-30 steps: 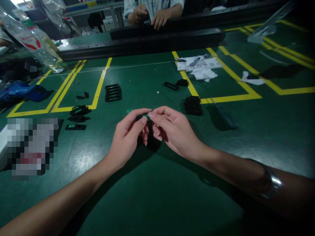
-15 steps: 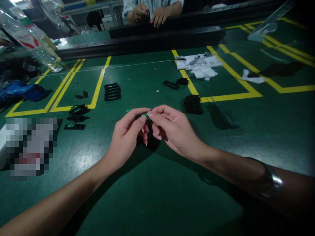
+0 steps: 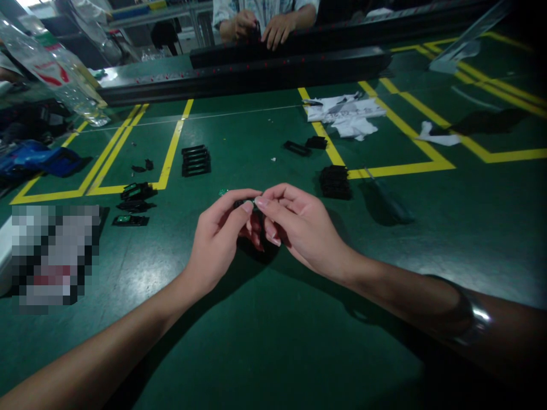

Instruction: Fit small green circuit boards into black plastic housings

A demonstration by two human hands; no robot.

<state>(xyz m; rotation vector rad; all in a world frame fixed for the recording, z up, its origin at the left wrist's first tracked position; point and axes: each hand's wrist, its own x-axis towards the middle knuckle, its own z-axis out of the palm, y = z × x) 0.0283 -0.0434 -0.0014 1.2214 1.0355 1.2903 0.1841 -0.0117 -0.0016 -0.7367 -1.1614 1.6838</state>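
My left hand (image 3: pixel 220 239) and my right hand (image 3: pixel 299 225) meet above the green table (image 3: pixel 265 341), fingertips pinched together. Between them sits a small black part with a green chip (image 3: pixel 247 202), mostly hidden by the fingers. Both hands grip it, thumbs and forefingers closed on it. A tiny green chip (image 3: pixel 223 192) lies on the table just left of the fingertips. A metal bracelet (image 3: pixel 474 319) shows on my right wrist.
Black parts lie around: a row (image 3: pixel 196 160) ahead left, a stack (image 3: pixel 335 182) ahead right, several with green chips (image 3: pixel 135 196) at left. White papers (image 3: pixel 344 114), a plastic bag (image 3: pixel 55 74), yellow floor lines (image 3: pixel 171 148) and a black rail (image 3: pixel 243 74) lie beyond. Another person's hands (image 3: pixel 265 25) work across the rail.
My fingers have closed a little tighter over the small part, so less of its green shows. Both arms stay where they were.
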